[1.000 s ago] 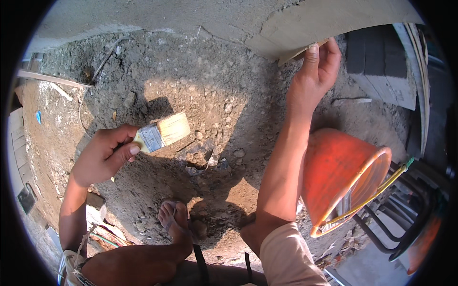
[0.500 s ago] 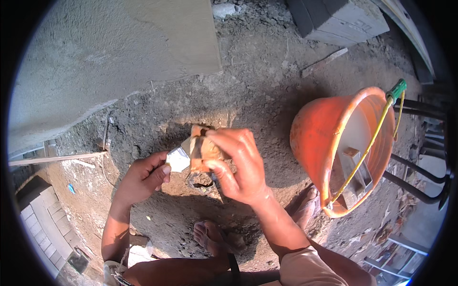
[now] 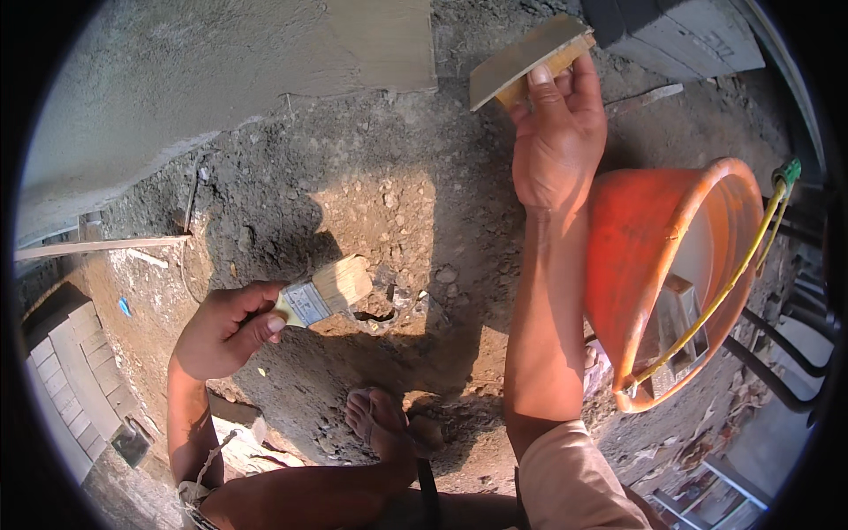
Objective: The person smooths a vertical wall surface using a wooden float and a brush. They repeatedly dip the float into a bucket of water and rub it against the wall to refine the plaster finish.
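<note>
My left hand (image 3: pixel 225 331) is closed round a paintbrush (image 3: pixel 311 300) with pale bristles and a metal band, its bristles turned to the right above the ground. Farther off on the right, my raised right hand (image 3: pixel 561 132) grips a small hand float (image 3: pixel 534 62), a flat grey-brown plate backed by an orange-brown piece. My thumb lies against that backing, and the plate is tilted. The two tools are well apart. The float's handle, if any, is mostly hidden by my fingers.
An orange bucket (image 3: pixel 623 256) leans at the right, holding greyish liquid and a metal box-shaped tool (image 3: pixel 676 327); its yellow rope has a green grip. A smooth cement surface (image 3: pixel 265 53) fills the upper left. Grey blocks (image 3: pixel 698 40) stand at the upper right. My foot (image 3: pixel 375 420) is below.
My right hand has carried the float away from the brush, up and to the right. The brush's bristles now show fully, and my left hand has shifted slightly left.
</note>
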Motion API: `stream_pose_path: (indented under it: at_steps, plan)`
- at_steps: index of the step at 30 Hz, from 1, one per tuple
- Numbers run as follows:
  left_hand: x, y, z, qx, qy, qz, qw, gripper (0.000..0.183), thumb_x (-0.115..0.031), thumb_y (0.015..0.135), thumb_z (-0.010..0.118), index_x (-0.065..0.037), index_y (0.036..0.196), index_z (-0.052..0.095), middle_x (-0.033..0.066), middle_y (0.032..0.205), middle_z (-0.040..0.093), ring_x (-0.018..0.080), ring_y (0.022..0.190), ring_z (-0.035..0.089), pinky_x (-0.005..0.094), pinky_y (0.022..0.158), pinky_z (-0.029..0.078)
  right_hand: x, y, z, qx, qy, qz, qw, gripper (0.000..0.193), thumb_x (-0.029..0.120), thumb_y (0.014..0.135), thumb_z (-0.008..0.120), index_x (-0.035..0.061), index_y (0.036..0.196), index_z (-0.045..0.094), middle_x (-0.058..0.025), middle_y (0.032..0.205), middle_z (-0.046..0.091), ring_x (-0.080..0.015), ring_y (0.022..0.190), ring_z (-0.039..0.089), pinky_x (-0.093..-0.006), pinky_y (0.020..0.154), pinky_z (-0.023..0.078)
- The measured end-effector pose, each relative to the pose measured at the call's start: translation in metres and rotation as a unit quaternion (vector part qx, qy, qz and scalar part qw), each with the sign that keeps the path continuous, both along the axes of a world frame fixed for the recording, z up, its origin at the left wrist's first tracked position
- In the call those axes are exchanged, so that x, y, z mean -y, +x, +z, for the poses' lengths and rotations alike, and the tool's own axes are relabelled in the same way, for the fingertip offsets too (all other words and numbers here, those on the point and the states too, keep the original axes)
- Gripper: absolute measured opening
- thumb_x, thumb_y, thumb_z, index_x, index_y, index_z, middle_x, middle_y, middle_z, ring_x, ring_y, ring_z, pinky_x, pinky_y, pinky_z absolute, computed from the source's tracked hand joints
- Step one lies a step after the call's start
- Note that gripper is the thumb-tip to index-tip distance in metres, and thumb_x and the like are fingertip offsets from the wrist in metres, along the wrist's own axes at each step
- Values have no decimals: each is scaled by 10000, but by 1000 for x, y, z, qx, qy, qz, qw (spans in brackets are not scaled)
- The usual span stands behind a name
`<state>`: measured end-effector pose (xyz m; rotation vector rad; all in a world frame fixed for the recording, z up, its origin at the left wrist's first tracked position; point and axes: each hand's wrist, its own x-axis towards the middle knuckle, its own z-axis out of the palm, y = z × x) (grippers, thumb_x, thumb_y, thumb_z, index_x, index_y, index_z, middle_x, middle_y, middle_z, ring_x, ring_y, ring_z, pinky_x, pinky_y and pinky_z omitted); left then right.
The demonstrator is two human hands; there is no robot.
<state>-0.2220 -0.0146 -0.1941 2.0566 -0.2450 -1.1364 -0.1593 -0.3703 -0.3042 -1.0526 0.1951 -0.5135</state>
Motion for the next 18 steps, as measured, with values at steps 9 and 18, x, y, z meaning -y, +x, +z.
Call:
stream_pose_path:
  at_steps: [9,18]
  plan:
    - [-33,-16,-7,46,7,31,998,295,-85,981,644,39,1249,643,93,809,680,143,688,661,292,654,526,0,19,-10,28,-272,152,950,402,-5,1004,611,-15,1392,506,-88,1270,642,-152,1179,592,-298,1026,463]
    - [-48,-15,-20,65,-5,38,997,312,-122,998,628,43,1263,633,80,778,667,148,662,644,295,645,518,-7,25,-31,59,-263,121,955,355,-21,1008,595,-11,1352,504,-89,1260,642,-147,1177,591,-303,1027,459]
